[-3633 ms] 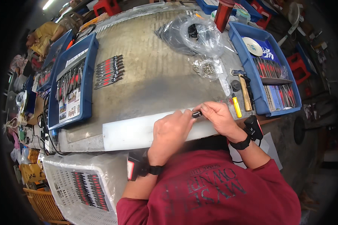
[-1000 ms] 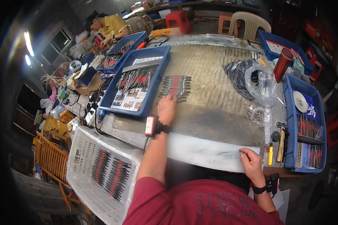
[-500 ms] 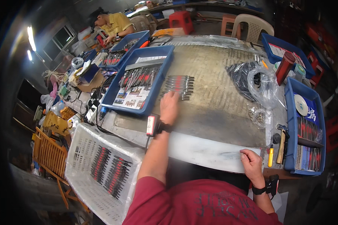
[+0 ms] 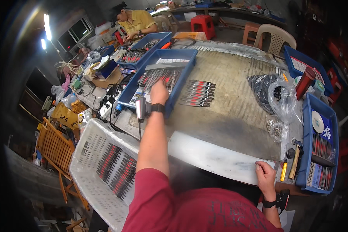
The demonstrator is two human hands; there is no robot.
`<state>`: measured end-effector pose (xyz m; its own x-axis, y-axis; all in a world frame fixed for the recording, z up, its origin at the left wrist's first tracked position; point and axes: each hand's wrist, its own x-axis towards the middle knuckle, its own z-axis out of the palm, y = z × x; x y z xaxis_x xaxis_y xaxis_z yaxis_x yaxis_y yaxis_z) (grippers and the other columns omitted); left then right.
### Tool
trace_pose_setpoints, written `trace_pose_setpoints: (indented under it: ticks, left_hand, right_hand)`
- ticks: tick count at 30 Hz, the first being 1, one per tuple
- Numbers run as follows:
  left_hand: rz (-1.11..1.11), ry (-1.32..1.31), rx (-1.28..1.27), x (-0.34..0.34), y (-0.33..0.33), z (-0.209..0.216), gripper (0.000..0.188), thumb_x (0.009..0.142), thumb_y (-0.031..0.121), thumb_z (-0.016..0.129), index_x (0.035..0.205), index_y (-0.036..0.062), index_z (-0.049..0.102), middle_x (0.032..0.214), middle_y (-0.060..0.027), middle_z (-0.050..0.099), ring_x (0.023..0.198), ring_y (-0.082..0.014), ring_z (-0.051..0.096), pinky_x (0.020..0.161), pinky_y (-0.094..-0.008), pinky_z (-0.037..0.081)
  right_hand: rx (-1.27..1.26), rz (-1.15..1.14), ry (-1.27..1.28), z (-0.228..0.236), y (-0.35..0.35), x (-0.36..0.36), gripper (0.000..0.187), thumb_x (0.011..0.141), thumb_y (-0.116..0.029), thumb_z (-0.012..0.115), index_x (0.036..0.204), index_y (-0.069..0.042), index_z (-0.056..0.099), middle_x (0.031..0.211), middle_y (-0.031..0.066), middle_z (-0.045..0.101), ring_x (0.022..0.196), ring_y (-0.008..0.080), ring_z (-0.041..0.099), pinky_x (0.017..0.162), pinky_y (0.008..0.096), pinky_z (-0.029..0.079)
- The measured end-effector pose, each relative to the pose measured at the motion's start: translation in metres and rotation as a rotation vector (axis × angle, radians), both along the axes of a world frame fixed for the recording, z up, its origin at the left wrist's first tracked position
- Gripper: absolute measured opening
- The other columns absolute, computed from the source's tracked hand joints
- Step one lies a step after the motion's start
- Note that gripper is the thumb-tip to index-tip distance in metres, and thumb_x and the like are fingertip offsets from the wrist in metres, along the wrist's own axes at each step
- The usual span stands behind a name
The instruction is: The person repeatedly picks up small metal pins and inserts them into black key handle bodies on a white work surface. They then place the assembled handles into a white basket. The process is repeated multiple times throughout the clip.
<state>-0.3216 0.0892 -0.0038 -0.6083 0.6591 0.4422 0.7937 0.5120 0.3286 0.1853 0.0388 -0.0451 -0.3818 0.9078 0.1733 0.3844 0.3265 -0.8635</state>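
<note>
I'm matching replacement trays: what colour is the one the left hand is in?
The tray is blue, clearest in the head view.

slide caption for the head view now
Left hand in a blue tray of slim pieces, right hand at a white board.

I moved the left grip (image 4: 159, 92) from the row of red-marked tools (image 4: 199, 94) right of the blue tray (image 4: 185, 73) to the heaped tools (image 4: 149, 77) inside it.

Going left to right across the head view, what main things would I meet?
Slatted wooden chair → white perforated basket → left hand → row of slim red-marked tools → right hand → yellow-handled screwdriver → wooden-handled hammer → blue tray at right
</note>
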Motion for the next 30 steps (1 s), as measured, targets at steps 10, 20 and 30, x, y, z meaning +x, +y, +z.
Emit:
trace_pose_setpoints:
  ticks: [10, 20, 30]
  left_hand:
    - [0.048, -0.276, -0.443, -0.027, -0.013, -0.026, 0.03, 0.074, 0.018, 0.066, 0.094, -0.0036, 0.068, 0.102, -0.026, 0.064, 0.097, -0.0398, 0.063, 0.084, -0.0461, 0.049]
    - [0.098, -0.268, -0.481, -0.01, -0.017, -0.011, 0.029, 0.074, 0.015, 0.063, 0.094, -0.0054, 0.067, 0.1, -0.0269, 0.064, 0.097, -0.04, 0.063, 0.082, -0.0449, 0.05]
    - [0.045, -0.211, -0.391, -0.024, -0.016, -0.022, 0.025, 0.08, 0.011, 0.054, 0.094, -0.0053, 0.066, 0.101, -0.0272, 0.064, 0.099, -0.0421, 0.061, 0.084, -0.0479, 0.049]
  right_hand:
    - [0.054, 0.006, 0.019, -0.007, 0.001, 0.0, 0.015, 0.088, -0.009, 0.058, 0.095, 0.003, 0.063, 0.069, 0.0036, 0.057, 0.064, 0.0091, 0.05, 0.059, 0.0257, 0.042]
    - [0.062, 0.0, 0.045, -0.013, 0.001, 0.001, 0.014, 0.089, -0.009, 0.058, 0.095, 0.003, 0.063, 0.067, 0.0012, 0.055, 0.063, 0.0079, 0.048, 0.058, 0.0248, 0.041]
    - [0.013, -0.003, 0.021, -0.007, 0.0, 0.002, 0.015, 0.087, -0.01, 0.058, 0.093, 0.002, 0.064, 0.075, 0.0141, 0.062, 0.067, 0.0222, 0.059, 0.062, 0.0313, 0.046]
